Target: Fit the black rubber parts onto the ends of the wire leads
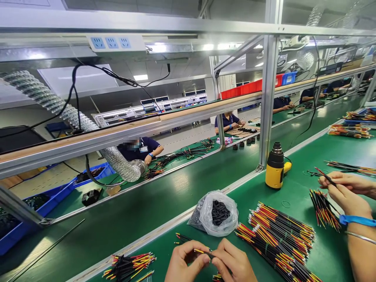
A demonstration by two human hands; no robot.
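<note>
My left hand [185, 263] pinches a thin black cable with red and yellow wire ends [201, 251] between thumb and forefinger. Close beside it, my right hand [233, 261] has its fingers closed at the cable's tip, where a short dark piece shows; its details are too small to make out. Just beyond both hands stands an open clear plastic bag [205, 219] of short black sleeves [220, 213]. A pile of similar cables [129, 266] lies left of my left hand. Large bundles of cables [282, 239] lie to the right of my right hand.
A co-worker's hands [346, 188], one with a blue wristband, hold a cable at the right. A yellow heat gun [275, 166] stands upright near a metal post [267, 98]. More cable bundles [349, 131] lie farther right. Other people sit across the green conveyor [176, 184].
</note>
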